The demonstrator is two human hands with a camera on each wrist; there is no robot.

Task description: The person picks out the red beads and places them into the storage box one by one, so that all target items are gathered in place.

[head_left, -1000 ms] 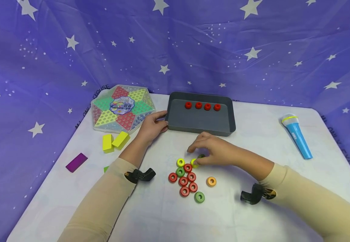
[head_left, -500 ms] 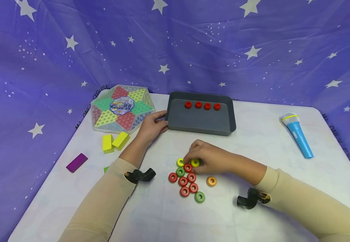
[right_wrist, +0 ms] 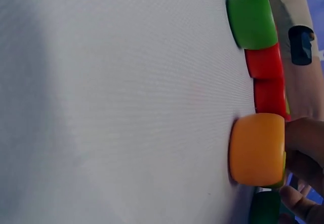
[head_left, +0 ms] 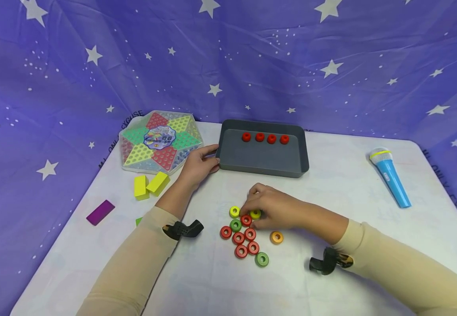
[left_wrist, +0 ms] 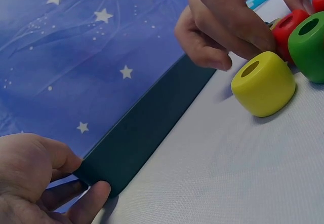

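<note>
My left hand (head_left: 199, 166) grips the near-left corner of the grey tray (head_left: 264, 169), with thumb and fingers on either side of the wall in the left wrist view. Several red beads (head_left: 260, 137) stand in a row inside it. My right hand (head_left: 275, 207) is over a cluster of beads on the table, pinching a red bead (head_left: 246, 220) between thumb and forefinger. A yellow bead (head_left: 255, 214) lies partly under that hand. Close by are another yellow bead (left_wrist: 264, 84), a green bead (head_left: 235, 225) and more red beads (head_left: 238, 238). An orange bead (right_wrist: 257, 149) sits apart.
A Chinese checkers box (head_left: 160, 139) lies left of the tray. Yellow blocks (head_left: 158, 183), a purple block (head_left: 100, 212) and a partly hidden green block (head_left: 138, 220) are at left. A blue toy microphone (head_left: 391, 177) lies at right. A starry curtain (head_left: 268, 57) hangs behind.
My right hand has come down and to the left, its fingers closing around a red bead. Nearby beads have shifted slightly. The left hand stays on the tray.
</note>
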